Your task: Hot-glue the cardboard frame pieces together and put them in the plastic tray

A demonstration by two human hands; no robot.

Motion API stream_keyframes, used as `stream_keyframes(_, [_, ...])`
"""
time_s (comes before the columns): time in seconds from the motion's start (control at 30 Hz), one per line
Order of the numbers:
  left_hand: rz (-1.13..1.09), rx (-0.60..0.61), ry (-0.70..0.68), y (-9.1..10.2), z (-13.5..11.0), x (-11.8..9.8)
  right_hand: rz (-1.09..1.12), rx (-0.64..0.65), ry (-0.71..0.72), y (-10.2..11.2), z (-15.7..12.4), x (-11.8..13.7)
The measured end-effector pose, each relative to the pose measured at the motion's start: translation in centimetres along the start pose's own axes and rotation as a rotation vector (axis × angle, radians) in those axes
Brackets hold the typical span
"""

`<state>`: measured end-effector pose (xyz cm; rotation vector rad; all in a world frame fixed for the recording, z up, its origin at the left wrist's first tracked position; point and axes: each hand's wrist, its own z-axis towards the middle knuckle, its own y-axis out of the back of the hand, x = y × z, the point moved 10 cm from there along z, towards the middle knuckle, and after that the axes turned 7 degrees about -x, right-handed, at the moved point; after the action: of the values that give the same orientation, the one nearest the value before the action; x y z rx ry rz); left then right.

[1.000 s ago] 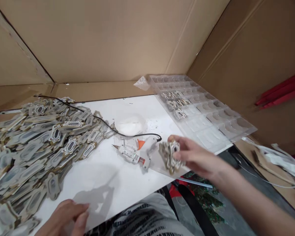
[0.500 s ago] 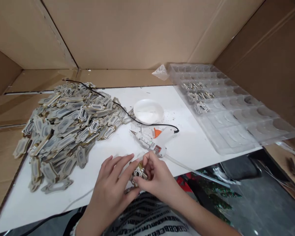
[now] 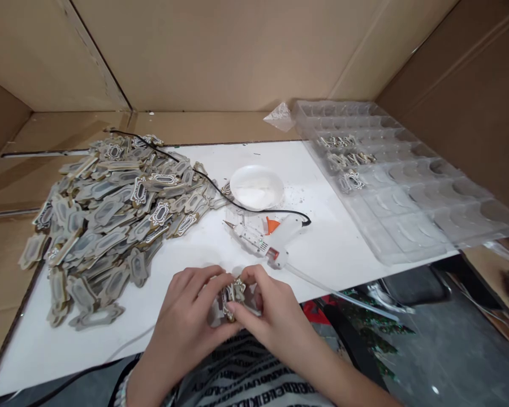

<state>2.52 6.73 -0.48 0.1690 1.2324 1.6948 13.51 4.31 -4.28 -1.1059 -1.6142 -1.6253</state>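
Close to the table's front edge, several small ornate frame-shaped pieces (image 3: 234, 293) with white scrolled rims are bunched between my hands. My left hand (image 3: 185, 308) curls around them from the left, fingertips at the top and thumb below. From the right, my right hand (image 3: 272, 308) pinches the same pieces, its thumb lying across their front. The fingers partly hide them, so how they are stacked cannot be made out. Just beyond my hands lies a white glue gun (image 3: 285, 230) with an orange trigger, its metal tip to the left and a clear glue stick at its rear.
A large heap of matching frame pieces (image 3: 106, 215) covers the table's left side. A black cord (image 3: 212, 182) runs from it to the glue gun, past a shallow white dish (image 3: 257, 189). At right stands a clear compartment tray (image 3: 401, 234), some compartments holding frame pieces. Cardboard walls (image 3: 237, 56) surround the table.
My left fingers have closed in around the pieces; before, they were more stretched out. The pieces have turned between my hands and now show more edge-on. The view has shifted slightly.
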Motion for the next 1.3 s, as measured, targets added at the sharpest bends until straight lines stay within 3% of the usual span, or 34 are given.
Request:
stream_keyframes(0.23, [0.142,-0.047,0.065,1.4,-2.1,1.8,-0.205,-0.101,0.208,1.3,-0.9,1.1])
stream_keyframes(0.5, [0.363,-0.119,0.057,3.3,-4.1,1.0,-0.53,-0.094,0.522,-0.5,-2.1,3.5])
stream_keyframes(0.87, [0.446,-0.17,-0.044,2.2,-4.2,0.2,-0.491,-0.235,0.736,0.4,-3.6,4.3])
stream_keyframes(0.97, [0.437,-0.166,-0.045,2.2,-4.2,0.1,-0.438,-0.343,0.773,1.7,-4.1,4.3])
stream_keyframes(1.13, [0.427,-0.17,-0.046,2.3,-4.1,-0.1,-0.357,-0.549,0.718,4.8,-4.1,3.9])
stream_keyframes(1.2, [0.427,-0.166,-0.043,2.2,-4.1,-0.1,-0.375,-0.548,0.711,5.1,-3.8,3.9])
stream_keyframes(1.3, [0.424,-0.148,-0.03,2.0,-4.0,0.1,-0.446,-0.449,0.727,4.2,-3.3,3.9])
